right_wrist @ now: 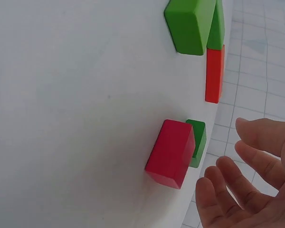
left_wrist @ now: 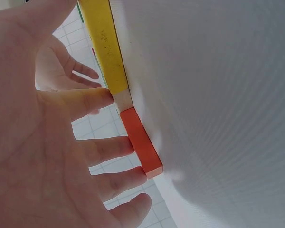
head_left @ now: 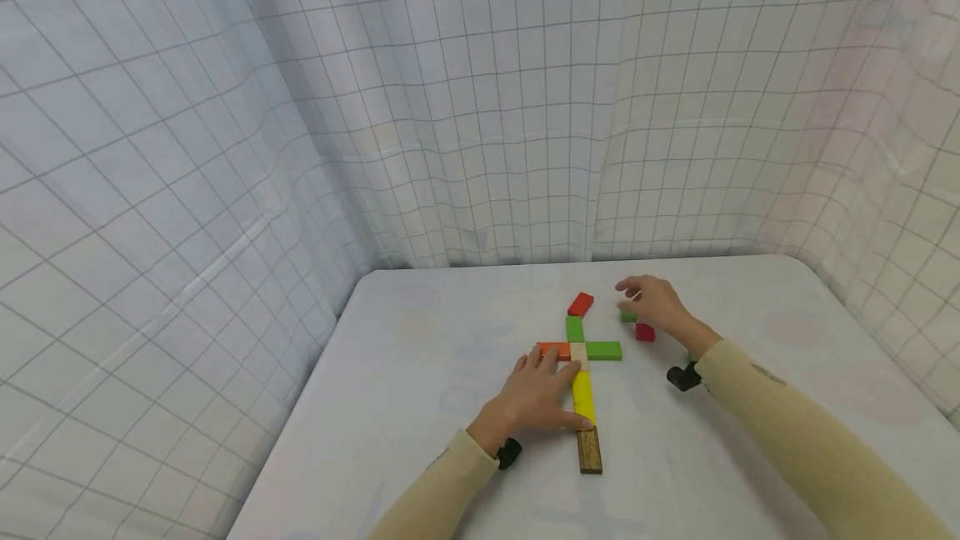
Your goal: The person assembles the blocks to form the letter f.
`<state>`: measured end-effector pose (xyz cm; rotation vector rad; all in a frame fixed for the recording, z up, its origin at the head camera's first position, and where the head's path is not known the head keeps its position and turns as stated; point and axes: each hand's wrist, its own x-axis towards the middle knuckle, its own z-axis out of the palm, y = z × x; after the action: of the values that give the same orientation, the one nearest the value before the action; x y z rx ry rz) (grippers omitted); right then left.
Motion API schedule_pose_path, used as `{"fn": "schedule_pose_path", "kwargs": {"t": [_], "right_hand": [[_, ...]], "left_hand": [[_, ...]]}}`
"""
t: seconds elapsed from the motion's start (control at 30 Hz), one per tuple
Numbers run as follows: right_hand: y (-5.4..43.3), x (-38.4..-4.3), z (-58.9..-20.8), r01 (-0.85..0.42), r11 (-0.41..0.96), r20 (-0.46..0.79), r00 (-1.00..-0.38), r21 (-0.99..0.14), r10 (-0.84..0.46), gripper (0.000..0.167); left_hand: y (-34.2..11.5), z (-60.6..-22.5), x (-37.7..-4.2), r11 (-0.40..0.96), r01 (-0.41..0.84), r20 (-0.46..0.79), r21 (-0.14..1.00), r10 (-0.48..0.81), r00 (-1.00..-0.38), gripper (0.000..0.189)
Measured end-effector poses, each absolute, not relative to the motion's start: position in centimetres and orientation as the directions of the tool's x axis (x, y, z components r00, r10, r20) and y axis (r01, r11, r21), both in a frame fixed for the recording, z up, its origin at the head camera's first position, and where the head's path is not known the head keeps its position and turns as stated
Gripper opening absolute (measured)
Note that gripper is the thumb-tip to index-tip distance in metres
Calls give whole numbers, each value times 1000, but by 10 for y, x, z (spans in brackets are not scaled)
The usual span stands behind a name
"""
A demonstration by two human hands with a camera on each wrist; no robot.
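My left hand (head_left: pixel 534 397) lies spread over a cross-shaped layout of flat blocks. Its thumb is at the joint of a yellow block (head_left: pixel 583 398) and a dark brown wood-grained block (head_left: pixel 590 450). In the left wrist view, straight fingertips touch the yellow block and an orange block (left_wrist: pixel 142 142), with a pale block (left_wrist: pixel 123 99) between these two. My right hand (head_left: pixel 660 307), loosely bent and holding nothing, hovers over a green block (head_left: pixel 627 317) and a crimson block (right_wrist: pixel 171 152), apart from both in the right wrist view.
One green block (head_left: pixel 604 350) extends right from the pale centre and another green block (head_left: pixel 574 328) extends away from me. A red block (head_left: pixel 581 304) lies tilted at the far end. Behind the white table (head_left: pixel 420 332) hang grid-patterned curtains (head_left: pixel 480 107).
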<state>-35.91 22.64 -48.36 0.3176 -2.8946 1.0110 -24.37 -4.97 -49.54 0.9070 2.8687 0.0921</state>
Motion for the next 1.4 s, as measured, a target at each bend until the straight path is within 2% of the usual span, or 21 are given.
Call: {"fn": "schedule_pose_path", "kwargs": {"t": [0.33, 1.4], "right_hand": [[235, -357, -497, -192, 774, 83, -980, -603, -179, 38], [232, -352, -500, -209, 772, 113, -978, -601, -177, 32]], "left_hand": [[-49, -493, -243, 813, 573, -102, 100, 581, -807, 96], [-50, -496, -244, 813, 574, -93, 91, 581, -808, 97]]}}
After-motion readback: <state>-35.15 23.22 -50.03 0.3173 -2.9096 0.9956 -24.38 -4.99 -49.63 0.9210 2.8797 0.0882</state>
